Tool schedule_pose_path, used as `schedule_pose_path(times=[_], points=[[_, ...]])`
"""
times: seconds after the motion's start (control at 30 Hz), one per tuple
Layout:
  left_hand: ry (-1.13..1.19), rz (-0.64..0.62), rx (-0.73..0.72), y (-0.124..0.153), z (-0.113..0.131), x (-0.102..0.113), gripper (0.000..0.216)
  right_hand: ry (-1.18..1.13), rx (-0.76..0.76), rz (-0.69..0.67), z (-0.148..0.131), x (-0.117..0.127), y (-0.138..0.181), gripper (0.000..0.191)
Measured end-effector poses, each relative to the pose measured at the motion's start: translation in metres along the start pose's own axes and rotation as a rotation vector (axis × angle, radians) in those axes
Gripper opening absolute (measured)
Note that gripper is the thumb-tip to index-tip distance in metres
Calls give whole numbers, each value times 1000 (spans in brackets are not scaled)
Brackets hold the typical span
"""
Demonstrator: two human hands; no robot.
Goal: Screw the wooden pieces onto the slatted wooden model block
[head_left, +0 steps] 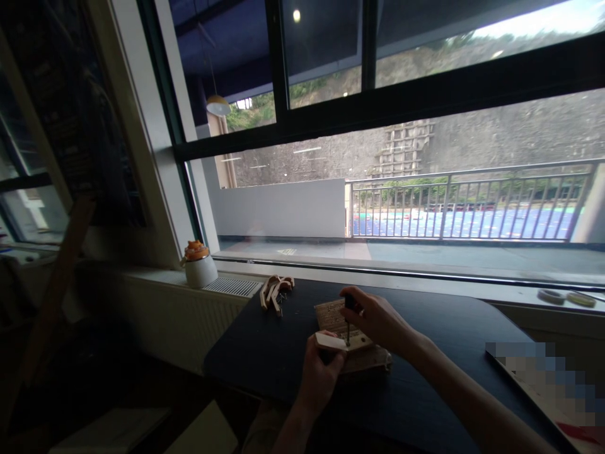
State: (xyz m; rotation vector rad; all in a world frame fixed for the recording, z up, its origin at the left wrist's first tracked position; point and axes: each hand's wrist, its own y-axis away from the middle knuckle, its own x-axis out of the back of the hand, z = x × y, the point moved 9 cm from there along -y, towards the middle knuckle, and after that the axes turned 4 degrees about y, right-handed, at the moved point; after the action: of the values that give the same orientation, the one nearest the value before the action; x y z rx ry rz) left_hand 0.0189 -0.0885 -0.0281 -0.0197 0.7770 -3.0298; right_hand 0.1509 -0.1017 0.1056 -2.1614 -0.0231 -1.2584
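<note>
My right hand (366,310) is closed around the dark handle of a screwdriver (348,331), which stands nearly upright. Its tip meets a pale wooden piece (362,343) that has dark round holes in it. With my left hand (322,366) I grip a light wooden block (331,342) at the left end of that piece, fingers wrapped round it. Under and behind my hands lies a slatted wooden panel (331,313). Another brown wooden part (368,360) shows at the front. Whether a screw sits under the tip is too small to tell.
Curved wooden parts (273,291) with several screws (282,297) lie at the back left of the dark table (265,350). A white jar with an orange top (199,265) stands on the radiator (189,309). Tape rolls (552,296) rest on the right sill. A window is behind.
</note>
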Motion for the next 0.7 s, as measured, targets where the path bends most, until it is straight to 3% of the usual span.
schedule_pose_path(times=[0.23,0.5,0.7], points=[[10,-2,-2,0,0,0,28,12,38,-47,-12,-1,-2,40],[-8,-30,10,0,1,-2,27,88,-33,59,-1,-1,-9,29],[-9,-33,22,0,-4,-2,28,75,-76,74,9,-2,-6,35]])
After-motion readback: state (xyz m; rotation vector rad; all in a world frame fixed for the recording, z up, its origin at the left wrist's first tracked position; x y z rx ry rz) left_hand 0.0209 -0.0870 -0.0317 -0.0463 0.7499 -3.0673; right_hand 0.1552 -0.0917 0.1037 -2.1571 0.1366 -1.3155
